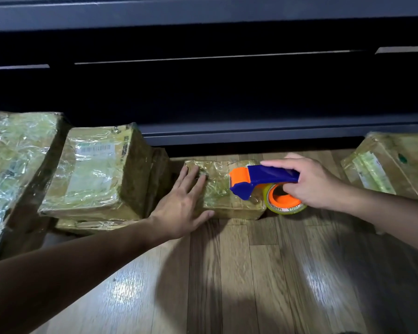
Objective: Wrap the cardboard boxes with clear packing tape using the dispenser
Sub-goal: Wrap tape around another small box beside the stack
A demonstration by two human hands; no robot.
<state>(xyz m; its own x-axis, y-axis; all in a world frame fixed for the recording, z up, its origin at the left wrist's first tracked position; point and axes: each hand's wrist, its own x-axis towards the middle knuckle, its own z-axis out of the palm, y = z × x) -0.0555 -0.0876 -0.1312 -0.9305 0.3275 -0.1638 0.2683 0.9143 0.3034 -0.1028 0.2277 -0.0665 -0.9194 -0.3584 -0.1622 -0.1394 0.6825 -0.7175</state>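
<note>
Left hand [182,208] was flat with the fingers spread, pressing down on the left end of the small cardboard box [227,189], thumb hooked along its front edge. Right hand [311,182] had its fingers wrapped around the handle of the blue and orange tape dispenser [261,179], index finger stretched out along the top. The dispenser's cutter end sat on top of the box toward its right side, and the roll of clear tape [285,203] hung off just past the box's right edge. That box already had shiny tape across the top and sat on the wood floor [227,273], close to a dark cabinet [227,92] behind it. Just to the left was a medium taped box [97,172] with a label, and further left a bigger one [17,165] all crinkly with tape. Another taped box [391,165] sat off to the right, well apart.
</note>
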